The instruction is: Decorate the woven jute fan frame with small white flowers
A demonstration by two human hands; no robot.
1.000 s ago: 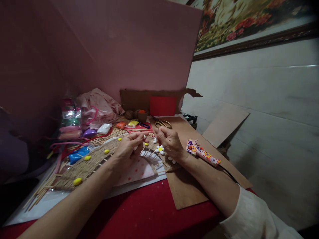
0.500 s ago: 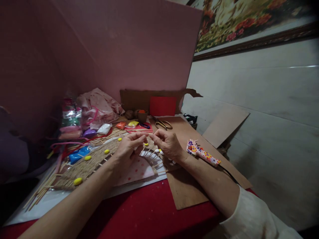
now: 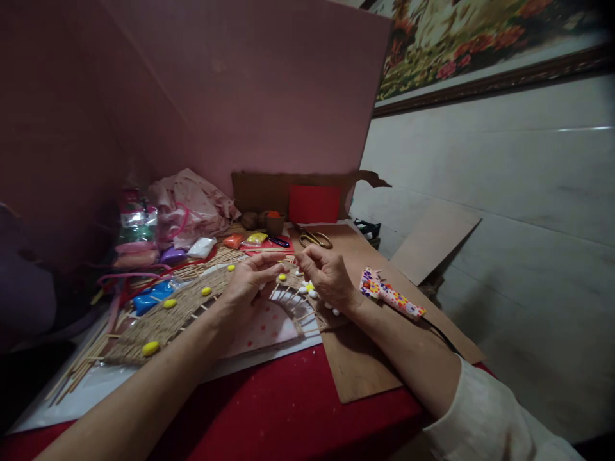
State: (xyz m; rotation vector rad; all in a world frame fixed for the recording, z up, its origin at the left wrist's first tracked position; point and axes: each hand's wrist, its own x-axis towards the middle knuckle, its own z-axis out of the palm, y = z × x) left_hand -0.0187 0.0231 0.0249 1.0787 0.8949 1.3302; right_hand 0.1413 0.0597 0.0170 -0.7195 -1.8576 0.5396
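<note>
Right hand (image 3: pixel 329 278) has drawn back slightly from the left hand (image 3: pixel 250 282) since 0.5 s ago, and the yellow centre of the white flower (image 3: pixel 309 288) shows again beneath it. By a clock face around the right hand, red cloth (image 3: pixel 269 397) spreads at 6 o'clock and a brown board (image 3: pixel 365 368) runs from 12 to 5. The woven twine arch (image 3: pixel 187 308) lies beneath both hands, reaching out to 8. The left hand, at 9, has its fingers bent; the right brings thumb and forefinger close together. I cannot tell whether either grips anything. A floral-patterned piece (image 3: pixel 394 301) lies at 4, gold-handled scissors (image 3: pixel 312 238) at 11. The white flower sits on the arch at 8, near 1 of 5 yellow ovals (image 3: pixel 150 348).
</note>
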